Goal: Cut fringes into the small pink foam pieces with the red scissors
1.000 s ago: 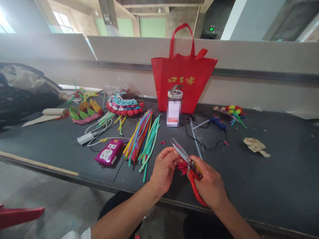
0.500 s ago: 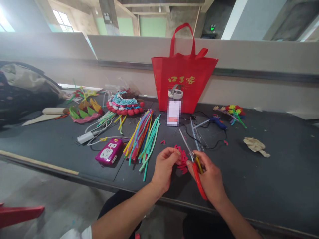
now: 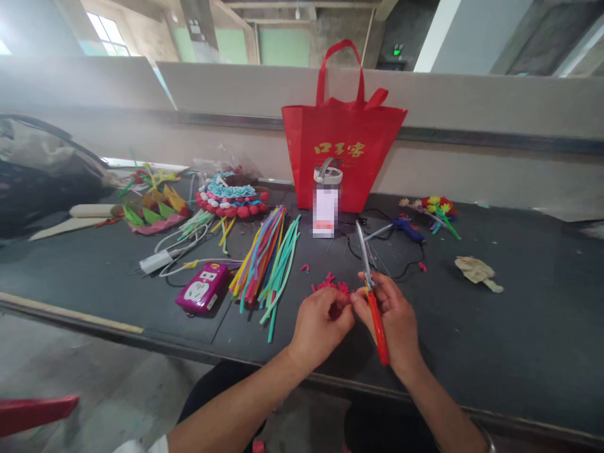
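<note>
My right hand (image 3: pixel 394 321) grips a pair of scissors (image 3: pixel 376 321) by its red handles, the blades pointing away from me over the table. Close beside it, my left hand (image 3: pixel 321 324) is closed in a pinch, thumb and fingers meeting near the right thumb. Whatever lies in that pinch is too small and covered to make out. Just beyond the fingertips is a loose pile of short red pieces (image 3: pixel 330 284), partly hidden by the left hand. A few more red bits (image 3: pixel 305 267) lie a little farther away.
Left of my hands lie colourful fuzzy stems (image 3: pixel 262 251) and a purple power socket (image 3: pixel 204 289). A red bag (image 3: pixel 346 126) stands at the back behind a bottle. A blue glue gun (image 3: pixel 409 229), craft flowers (image 3: pixel 438 211) and a crumpled beige piece (image 3: pixel 476 269) are on the right.
My left hand has drawn back from the red pile towards me and over to the right hand's thumb. The scissors have turned more upright, and more of the pile shows on its left.
</note>
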A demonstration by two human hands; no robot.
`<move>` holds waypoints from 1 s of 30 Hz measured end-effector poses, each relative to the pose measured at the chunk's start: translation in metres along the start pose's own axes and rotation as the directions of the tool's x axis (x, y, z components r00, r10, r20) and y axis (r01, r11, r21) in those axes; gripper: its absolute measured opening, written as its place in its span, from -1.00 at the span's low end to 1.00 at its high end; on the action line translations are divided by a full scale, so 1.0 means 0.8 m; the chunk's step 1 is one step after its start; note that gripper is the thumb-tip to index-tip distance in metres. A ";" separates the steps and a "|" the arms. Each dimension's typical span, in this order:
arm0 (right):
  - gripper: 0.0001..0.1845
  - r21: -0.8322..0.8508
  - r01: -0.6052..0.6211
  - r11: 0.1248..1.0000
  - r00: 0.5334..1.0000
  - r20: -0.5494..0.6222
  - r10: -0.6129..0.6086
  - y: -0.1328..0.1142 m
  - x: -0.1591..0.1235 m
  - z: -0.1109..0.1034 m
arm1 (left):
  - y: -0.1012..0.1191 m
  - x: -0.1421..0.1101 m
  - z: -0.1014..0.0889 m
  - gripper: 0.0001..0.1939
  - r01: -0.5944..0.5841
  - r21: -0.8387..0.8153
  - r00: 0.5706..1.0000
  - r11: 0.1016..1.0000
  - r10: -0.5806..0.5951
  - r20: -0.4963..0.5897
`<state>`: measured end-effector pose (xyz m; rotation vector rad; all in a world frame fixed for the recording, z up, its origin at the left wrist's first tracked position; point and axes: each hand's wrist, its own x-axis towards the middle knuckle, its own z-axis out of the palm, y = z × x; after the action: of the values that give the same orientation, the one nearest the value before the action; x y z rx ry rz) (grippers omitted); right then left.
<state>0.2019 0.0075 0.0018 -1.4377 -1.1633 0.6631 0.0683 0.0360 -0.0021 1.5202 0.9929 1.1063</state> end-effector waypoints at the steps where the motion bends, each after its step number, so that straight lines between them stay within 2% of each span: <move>1: -0.55 0.027 -0.016 1.000 1.000 0.005 0.015 -0.001 0.001 -0.001 | 0.000 0.001 -0.001 -0.93 0.068 -0.093 0.997 0.993 -0.063 0.052; 3: -0.52 0.081 -0.045 0.996 0.999 0.026 0.043 -0.001 0.002 -0.004 | 0.001 0.005 -0.004 -0.86 0.225 -0.284 0.968 0.932 -0.181 0.172; 5: -0.49 0.119 -0.067 0.991 0.997 0.056 0.060 -0.001 0.004 -0.007 | 0.003 0.007 -0.008 -0.79 0.342 -0.392 0.930 0.854 -0.248 0.270; 9: -0.48 0.134 -0.060 0.989 0.993 0.106 0.046 -0.001 0.004 -0.010 | 0.004 0.009 -0.014 -0.76 0.472 -0.424 0.870 0.773 -0.328 0.369; 11: -0.51 0.121 -0.037 0.992 0.992 0.121 0.023 0.000 0.004 -0.010 | 0.004 0.008 -0.014 -0.78 0.503 -0.448 0.854 0.739 -0.347 0.387; 13: -0.55 0.049 0.015 0.999 0.995 0.100 -0.020 0.004 0.003 -0.010 | 0.003 0.008 -0.012 -0.82 0.493 -0.506 0.866 0.708 -0.343 0.364; 15: -0.59 -0.125 0.120 0.985 0.992 0.048 -0.115 0.012 0.003 -0.011 | 0.002 0.010 -0.012 -0.86 0.439 -0.586 0.898 0.681 -0.336 0.283; 18: -0.60 -0.444 0.296 0.846 0.950 0.049 -0.307 0.024 0.002 -0.014 | 0.000 0.014 -0.013 -0.91 0.319 -0.697 0.937 0.643 -0.325 0.129; 20: -0.55 -0.564 0.347 0.749 0.929 0.100 -0.355 0.029 0.000 -0.016 | -0.001 0.017 -0.015 -0.92 0.261 -0.745 0.944 0.613 -0.322 0.066; 25: -0.52 -0.666 0.372 0.646 0.918 0.161 -0.363 0.031 -0.008 -0.016 | -0.002 0.018 -0.017 -0.90 0.188 -0.786 0.958 0.589 -0.286 0.015; 30: -0.52 -0.670 0.377 0.640 0.918 0.179 -0.354 0.031 -0.010 -0.015 | -0.001 0.016 -0.016 -0.89 0.185 -0.802 0.960 0.568 -0.280 0.023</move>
<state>0.2166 -0.0021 -0.0211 -1.7163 -1.7893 -0.0845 0.0588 0.0516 0.0006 0.5642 0.5826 1.2106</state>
